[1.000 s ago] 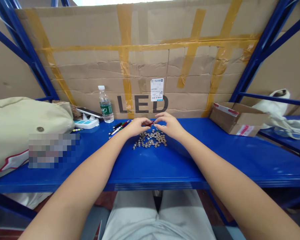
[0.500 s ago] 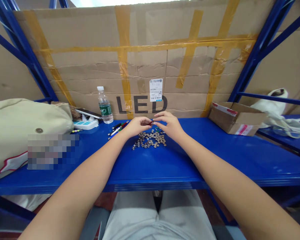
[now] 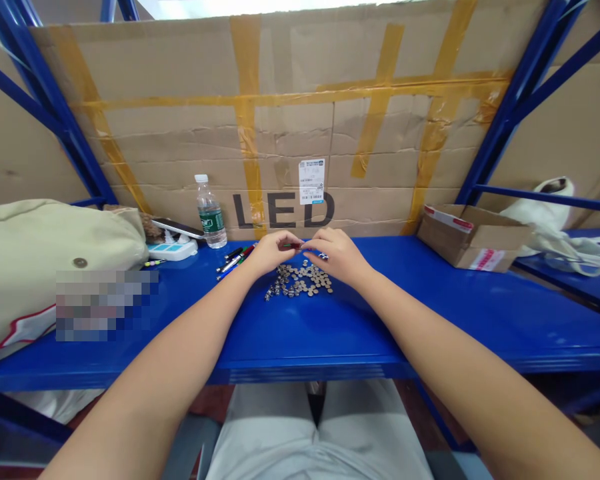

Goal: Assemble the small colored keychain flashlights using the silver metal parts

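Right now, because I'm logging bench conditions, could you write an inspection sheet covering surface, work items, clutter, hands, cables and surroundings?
Surface: blue tabletop, glossy, reflecting light.
Work items: small red item, held; loose metallic pieces spread on the tabletop.
Clutter: pens, upright bottle, beige bag at left, cardboard carton at right.
Hands: left hand pinches the red item; right hand is close by, its grip unclear.
Cables: power strip with plugs; cable runs hard to trace.
Surroundings: taped cardboard panel marked LED behind; blue frame on both sides.
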